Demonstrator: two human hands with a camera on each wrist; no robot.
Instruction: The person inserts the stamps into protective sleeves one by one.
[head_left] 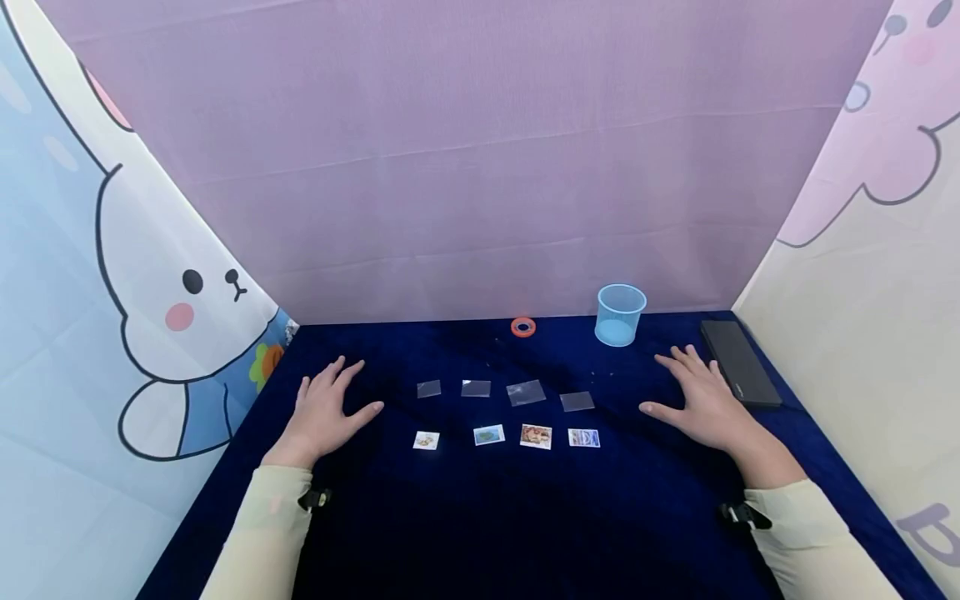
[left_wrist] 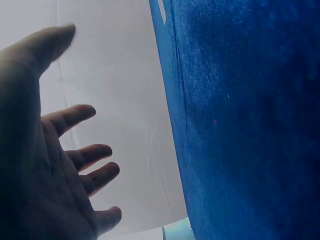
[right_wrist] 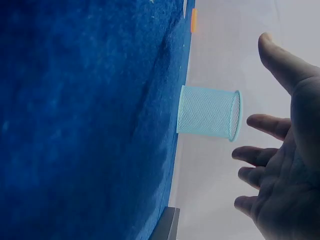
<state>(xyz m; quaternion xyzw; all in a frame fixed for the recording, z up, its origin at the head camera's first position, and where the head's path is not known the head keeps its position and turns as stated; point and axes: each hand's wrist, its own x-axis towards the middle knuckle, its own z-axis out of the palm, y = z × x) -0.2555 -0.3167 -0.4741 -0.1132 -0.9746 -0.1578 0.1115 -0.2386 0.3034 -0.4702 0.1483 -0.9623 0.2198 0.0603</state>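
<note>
My left hand point(head_left: 321, 417) is at the left of the table, fingers spread, holding nothing. On the other side my right hand point(head_left: 703, 406) has its fingers spread too and grips nothing. Between the hands lies a row of small printed pictures like stamps: a pale one point(head_left: 426, 441), a blue-green one point(head_left: 489, 435), a brown one point(head_left: 536, 437) and a blue-and-white one point(head_left: 584, 438). Behind them is a row of small clear plastic sleeves, including a larger one point(head_left: 526, 392) and one at the right end point(head_left: 577, 402). Both wrist views show the palms and separated fingers.
A light blue mesh cup point(head_left: 618, 321) stands near the back edge, with a roll of orange-red tape point(head_left: 522, 327) left of it. Beside the right hand lies a flat black box point(head_left: 740, 364). Dark blue cloth point(head_left: 465, 517) covers the table; fabric walls point(head_left: 480, 167) enclose it.
</note>
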